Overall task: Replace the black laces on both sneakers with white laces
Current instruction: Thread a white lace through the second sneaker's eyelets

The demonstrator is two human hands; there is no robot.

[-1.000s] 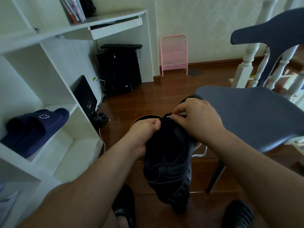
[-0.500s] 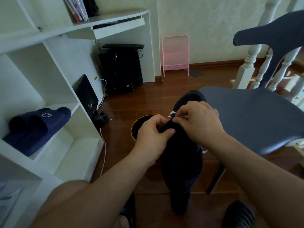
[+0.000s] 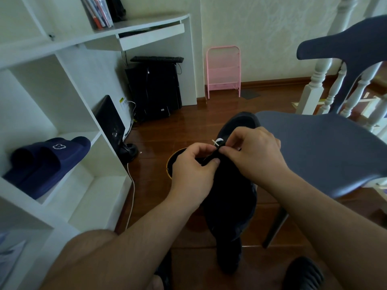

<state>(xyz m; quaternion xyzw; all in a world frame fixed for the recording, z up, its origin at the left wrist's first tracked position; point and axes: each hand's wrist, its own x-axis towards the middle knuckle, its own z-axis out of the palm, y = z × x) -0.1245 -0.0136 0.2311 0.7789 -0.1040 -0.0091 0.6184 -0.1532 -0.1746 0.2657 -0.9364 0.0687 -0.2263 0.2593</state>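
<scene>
A black sneaker [image 3: 230, 208] hangs in front of me, held up between both hands above the wooden floor. My left hand [image 3: 191, 176] grips its upper edge with curled fingers and thumb. My right hand [image 3: 254, 152] pinches a white lace [image 3: 218, 142] whose small loop and tip stick out just above the sneaker's top edge. A second black sneaker [image 3: 238, 124] lies at the front edge of the grey chair seat, mostly hidden behind my hands. Which eyelet the lace sits in is hidden.
A grey chair [image 3: 326, 147] stands at the right, white shelves [image 3: 69, 126] with navy slippers [image 3: 48, 162] at the left. A dark round bin [image 3: 173, 164] sits on the floor behind my left hand. A white cable [image 3: 132, 191] runs along the floor. My feet wear dark slippers.
The sneaker has been turned and raised, its toe now pointing down. My left hand shifted from the side of the shoe to its top edge, and a white lace loop now shows above my fingers.
</scene>
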